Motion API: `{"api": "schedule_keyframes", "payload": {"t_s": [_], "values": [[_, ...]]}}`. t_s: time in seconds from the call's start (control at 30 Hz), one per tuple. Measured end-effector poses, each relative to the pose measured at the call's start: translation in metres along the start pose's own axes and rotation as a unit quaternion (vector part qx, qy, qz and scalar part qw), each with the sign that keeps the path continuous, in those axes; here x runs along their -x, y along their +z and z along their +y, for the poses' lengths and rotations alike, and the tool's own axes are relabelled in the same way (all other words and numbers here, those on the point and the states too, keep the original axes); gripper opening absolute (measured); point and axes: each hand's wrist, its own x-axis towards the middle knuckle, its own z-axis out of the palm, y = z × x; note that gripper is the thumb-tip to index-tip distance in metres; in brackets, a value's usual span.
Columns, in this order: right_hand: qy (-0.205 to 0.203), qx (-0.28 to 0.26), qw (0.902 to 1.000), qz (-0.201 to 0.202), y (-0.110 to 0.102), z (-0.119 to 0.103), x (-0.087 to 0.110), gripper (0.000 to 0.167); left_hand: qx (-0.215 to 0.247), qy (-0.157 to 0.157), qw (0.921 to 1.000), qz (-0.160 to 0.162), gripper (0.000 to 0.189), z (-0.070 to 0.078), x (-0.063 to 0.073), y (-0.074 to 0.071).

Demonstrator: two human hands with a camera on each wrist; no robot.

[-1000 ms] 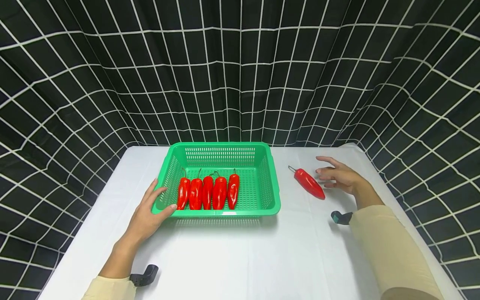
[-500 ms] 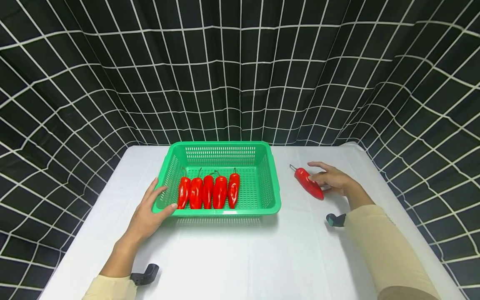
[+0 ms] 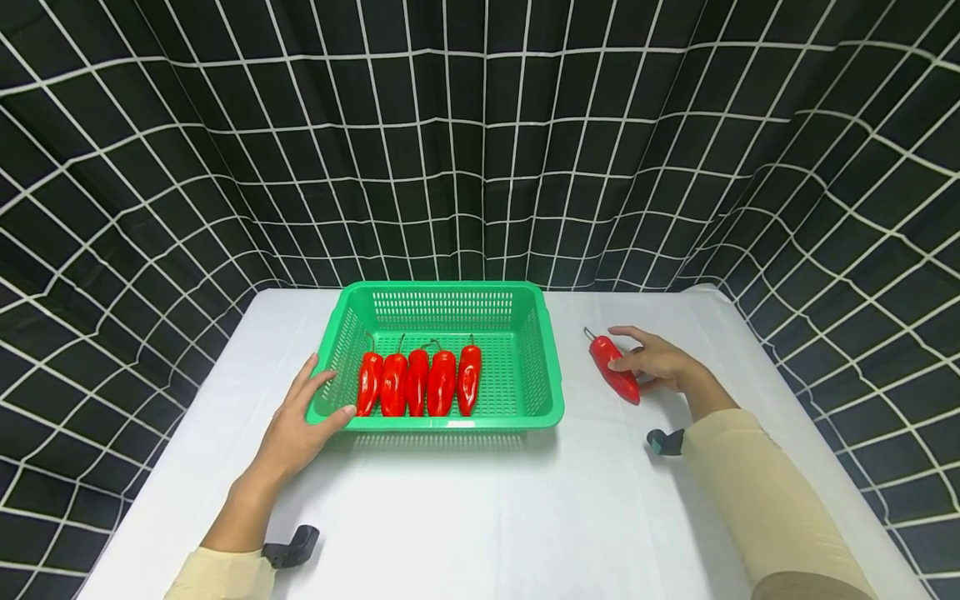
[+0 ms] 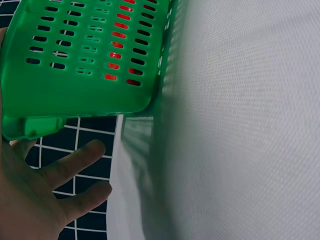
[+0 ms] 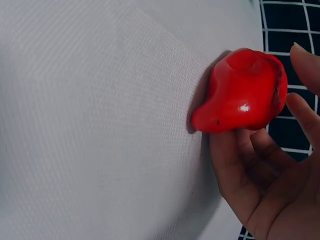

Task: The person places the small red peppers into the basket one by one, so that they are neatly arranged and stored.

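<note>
In the head view my right hand (image 3: 660, 362) is at a red pepper (image 3: 613, 371) lying slanted on the white cloth. Its thumb presses the near side while other fingers reach round the far side. The right wrist view has that pepper end-on, with curled fingers (image 5: 230, 165) against its lower side. My left hand (image 3: 296, 425) rests at the front left corner of a green basket (image 3: 450, 423), thumb on the front rim, fingers spread straight along the left rim. In the left wrist view, two fingers (image 4: 80, 165) extend past the basket wall (image 4: 85, 97).
Several red peppers (image 3: 441, 383) lie side by side in the basket, stems pointing away, toward its left and middle. White cloth (image 3: 480, 517) covers the table. A black curtain with a white grid (image 3: 480, 150) stands round the back and sides.
My right hand has moved left and down onto the single pepper, whose tip has turned slightly toward me. The left hand and the basket keep their places.
</note>
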Motion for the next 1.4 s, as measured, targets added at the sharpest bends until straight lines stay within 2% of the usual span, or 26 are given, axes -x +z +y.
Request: {"api": "schedule_keyframes", "payload": {"t_s": [0.27,0.47,0.77,1.07,1.27,1.4], "values": [[0.004,0.034,0.9994,0.002,0.005,0.000,0.001,0.090,0.002,0.000,1.0000,-0.003,0.065,0.000,0.001,0.002],[0.007,0.030,0.9995,0.008,0.004,0.003,0.002,0.092,0.001,-0.002,1.0000,-0.002,0.064,0.001,0.001,0.001],[-0.012,0.006,0.9997,0.019,0.003,0.012,0.003,0.080,0.001,-0.003,1.0000,-0.003,0.064,0.001,0.001,0.002],[-0.033,-0.096,0.9946,0.024,0.004,0.019,0.014,0.084,0.005,-0.001,1.0000,-0.004,0.065,0.002,0.002,0.001],[-0.064,-0.179,0.9817,0.006,0.005,0.015,0.023,0.085,0.004,-0.003,1.0000,-0.005,0.065,0.002,0.001,0.000],[-0.090,-0.216,0.9723,-0.010,0.008,0.009,0.030,0.086,0.003,-0.003,1.0000,-0.004,0.065,0.001,0.001,-0.001]]}}
